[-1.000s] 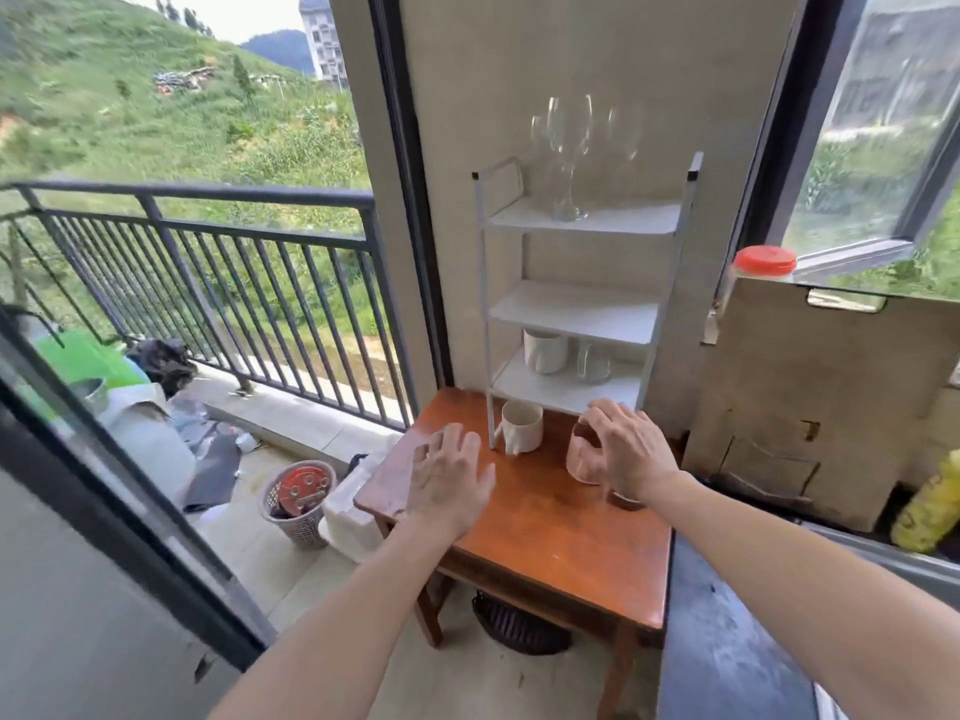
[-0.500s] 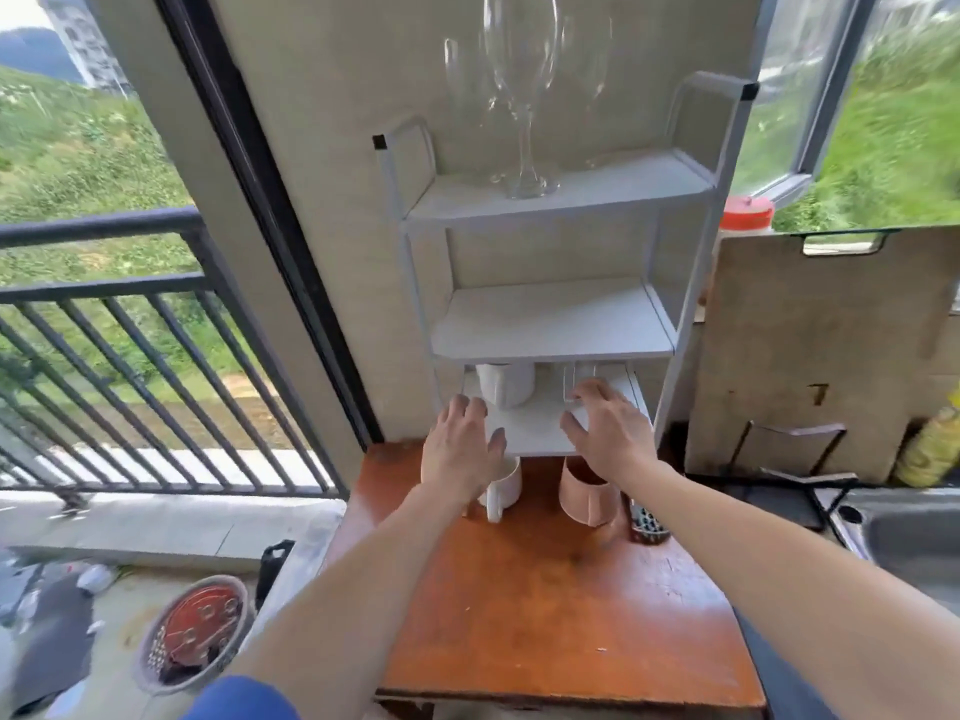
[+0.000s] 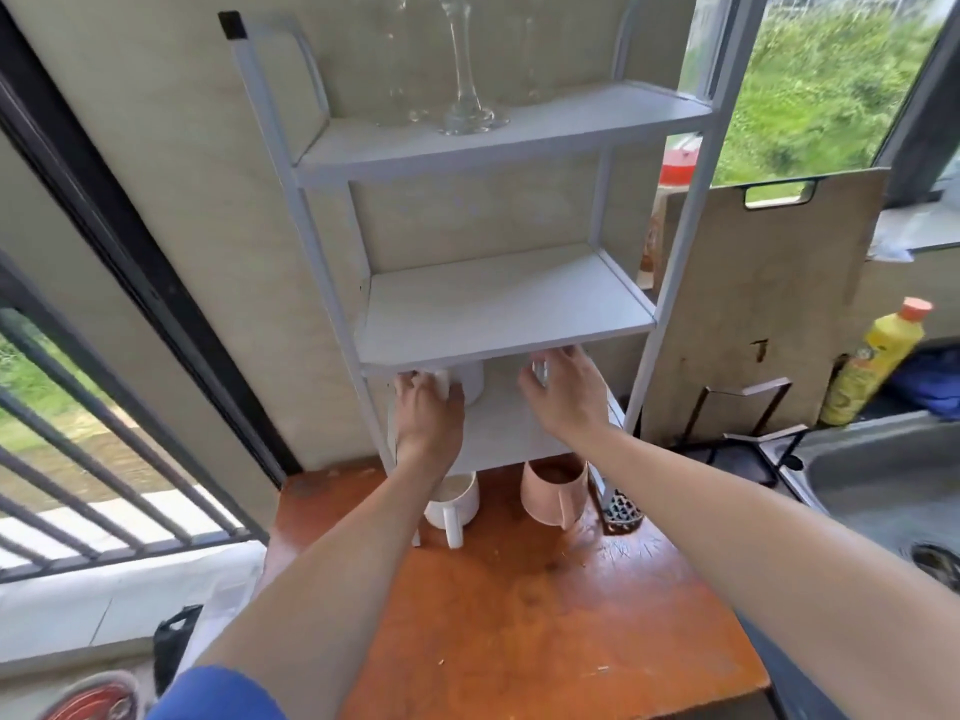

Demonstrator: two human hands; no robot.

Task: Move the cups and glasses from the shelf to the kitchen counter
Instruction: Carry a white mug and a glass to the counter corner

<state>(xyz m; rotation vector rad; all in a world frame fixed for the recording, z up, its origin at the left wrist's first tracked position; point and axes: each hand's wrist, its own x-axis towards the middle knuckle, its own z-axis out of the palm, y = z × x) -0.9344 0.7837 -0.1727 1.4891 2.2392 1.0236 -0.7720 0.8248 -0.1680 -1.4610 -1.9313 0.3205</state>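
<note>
presently our left hand (image 3: pixel 429 414) closes its fingers around the rigid, smooth white mug (image 3: pixel 467 383) on the bottom shelf (image 3: pixel 501 433), our right hand (image 3: pixel 563 394) curls around a fragile, slippery clear glass (image 3: pixel 540 370); we grip each body.

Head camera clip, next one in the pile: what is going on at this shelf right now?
A person is reaching both hands into the bottom tier of a white shelf unit. The left hand is closing around a white cup there; the right hand is at a clear glass, though the grip is mostly hidden. A white mug and a pink cup already stand on the wooden table below. Stemmed glasses remain on the top tier, and the middle tier is bare.
</note>
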